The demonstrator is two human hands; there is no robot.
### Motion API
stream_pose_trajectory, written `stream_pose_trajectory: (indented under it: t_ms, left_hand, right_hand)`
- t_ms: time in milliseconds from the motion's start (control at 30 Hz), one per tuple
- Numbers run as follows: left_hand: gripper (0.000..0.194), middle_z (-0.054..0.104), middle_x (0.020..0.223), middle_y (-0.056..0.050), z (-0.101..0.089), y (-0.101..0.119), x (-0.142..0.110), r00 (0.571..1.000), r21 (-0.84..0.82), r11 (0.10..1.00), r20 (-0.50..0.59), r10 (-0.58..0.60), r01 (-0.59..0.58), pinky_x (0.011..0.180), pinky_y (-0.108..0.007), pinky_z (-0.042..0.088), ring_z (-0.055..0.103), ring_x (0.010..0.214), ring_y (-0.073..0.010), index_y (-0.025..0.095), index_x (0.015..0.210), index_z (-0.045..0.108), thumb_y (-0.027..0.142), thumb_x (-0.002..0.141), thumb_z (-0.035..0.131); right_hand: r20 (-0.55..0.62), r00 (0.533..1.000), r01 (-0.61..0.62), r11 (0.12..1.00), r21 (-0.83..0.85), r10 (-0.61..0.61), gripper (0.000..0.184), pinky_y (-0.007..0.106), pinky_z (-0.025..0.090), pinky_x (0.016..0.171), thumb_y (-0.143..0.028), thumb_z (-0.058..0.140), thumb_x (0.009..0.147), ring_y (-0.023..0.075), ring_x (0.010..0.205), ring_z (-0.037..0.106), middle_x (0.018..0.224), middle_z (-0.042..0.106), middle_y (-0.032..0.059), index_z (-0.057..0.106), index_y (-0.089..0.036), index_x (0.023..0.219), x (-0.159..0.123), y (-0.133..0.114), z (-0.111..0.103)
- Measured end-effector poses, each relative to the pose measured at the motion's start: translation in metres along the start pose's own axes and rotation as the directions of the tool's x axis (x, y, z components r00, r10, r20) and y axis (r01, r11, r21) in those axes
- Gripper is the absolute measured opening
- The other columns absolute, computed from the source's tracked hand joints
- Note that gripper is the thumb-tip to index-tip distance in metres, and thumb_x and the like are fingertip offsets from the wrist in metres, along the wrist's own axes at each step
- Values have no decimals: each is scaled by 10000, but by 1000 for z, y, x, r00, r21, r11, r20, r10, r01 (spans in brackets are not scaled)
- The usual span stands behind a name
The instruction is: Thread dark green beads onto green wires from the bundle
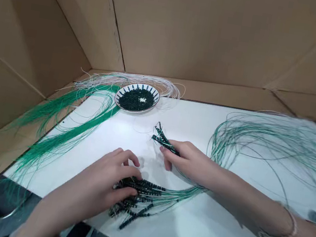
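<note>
My right hand [186,158] is closed around a few beaded strands [163,139], dark green to black. Their tips stick out to the left of my fingers, above the table. Below and to the left, my left hand [118,174] curls over a larger bundle of beaded strands [149,188], which passes between my thumb and fingers. Loose beaded ends [136,216] splay out under that hand. From the bundle, thin green threads [186,194] run right, beneath my right forearm. Part of the grip of each hand is hidden.
A white plate with dark stripes on its rim [118,96] holds small dark beads [132,100] at the back. Green threads [66,139] and white threads [152,80] lie beside it. More threads [275,142] spread at the right. Cardboard walls [205,33] enclose the white table [194,120].
</note>
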State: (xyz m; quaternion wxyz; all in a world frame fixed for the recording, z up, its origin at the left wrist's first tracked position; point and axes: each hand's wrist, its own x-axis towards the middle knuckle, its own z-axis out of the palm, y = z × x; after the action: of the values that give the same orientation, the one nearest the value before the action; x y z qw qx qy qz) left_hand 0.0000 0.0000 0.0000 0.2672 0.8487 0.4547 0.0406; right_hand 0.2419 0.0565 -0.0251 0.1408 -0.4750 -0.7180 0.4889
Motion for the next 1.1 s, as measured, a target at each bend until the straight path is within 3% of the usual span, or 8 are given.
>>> stream_pose_trajectory:
  t_ms: [200,433,600,833,1100]
  left_hand:
    - [176,654,1117,-45,1,2,2,1000,-37,999,8,10,-10,882,-358,469,610,1024,-235,210,982,684,60,953,598]
    - [148,646,960,14,-6,2,2,999,-159,987,-39,22,-28,834,-288,442,595,933,-179,235,944,619,97,981,579]
    - [146,689,926,33,-9,1,5,999,-193,981,-49,21,-30,808,-267,438,607,892,-167,239,935,634,101,971,604]
    - [160,689,912,1,-5,-3,8,999,-154,988,28,22,-17,794,-280,446,626,882,-183,211,901,667,50,907,663]
    - [188,666,924,3,-7,0,5,999,-175,985,32,-8,13,793,-278,466,625,873,-176,225,908,650,49,919,583]
  right_hand:
    - [139,989,37,994,107,-52,290,297,388,662,-337,549,1000,165,672,528,705,686,14,632,-183,769,1,-1,-6]
    - [218,972,29,966,255,-87,305,261,245,502,-442,674,931,106,553,304,644,388,-84,539,-211,786,-2,-4,-8]
    - [228,967,39,951,306,-113,324,269,213,512,-479,683,924,113,584,264,682,351,-77,557,-209,797,-2,-5,-6]
    - [222,969,37,948,317,-113,332,271,202,507,-449,699,925,107,576,252,665,334,-87,520,-216,771,-1,-3,-6]
    - [223,971,12,954,301,-83,336,254,217,489,-467,698,918,103,573,286,661,361,-87,527,-211,783,-1,-4,-8]
